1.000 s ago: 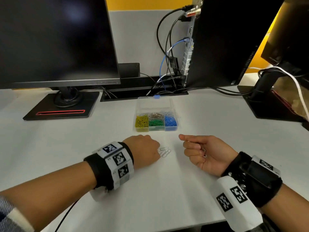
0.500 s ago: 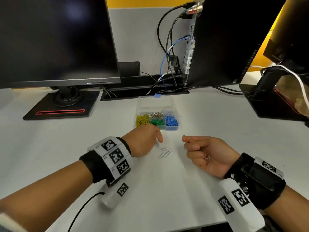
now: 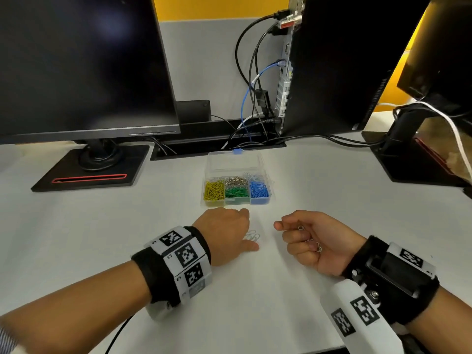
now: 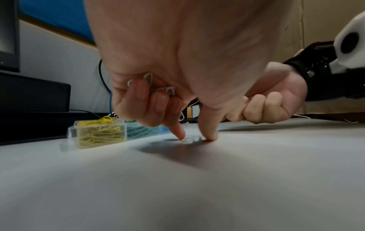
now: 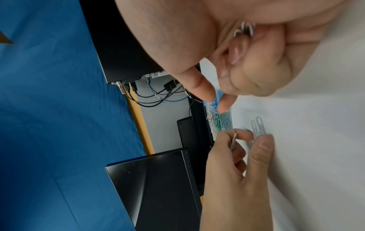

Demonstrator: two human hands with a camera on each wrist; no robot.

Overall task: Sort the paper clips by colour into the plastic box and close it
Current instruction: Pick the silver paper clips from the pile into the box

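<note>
My left hand [image 3: 226,232] pins white clips [image 3: 252,236] on the tabletop [image 3: 255,290] between index and thumb, others palmed, while my right hand [image 3: 310,241] curls round silver ones, box [image 3: 236,190] open at twelve o'clock for dropping them in.

You sit at an office workstation. In front of you a white bench [image 3: 76,226] carries a large dark monitor [image 3: 81,65] at the far left, standing on a flat black base with a red-edged slot [image 3: 89,178]. To the far right a black desktop computer [image 3: 339,65] stands upright with its rear ports facing left, and black and blue cables [image 3: 251,80] run from them down into a black cable tray [image 3: 217,141] at the far edge of the bench. Behind it rises a grey partition panel [image 3: 204,67] under a yellow wall [image 3: 217,6]. A second monitor's stand [image 3: 398,131] sits at the right edge.
</note>
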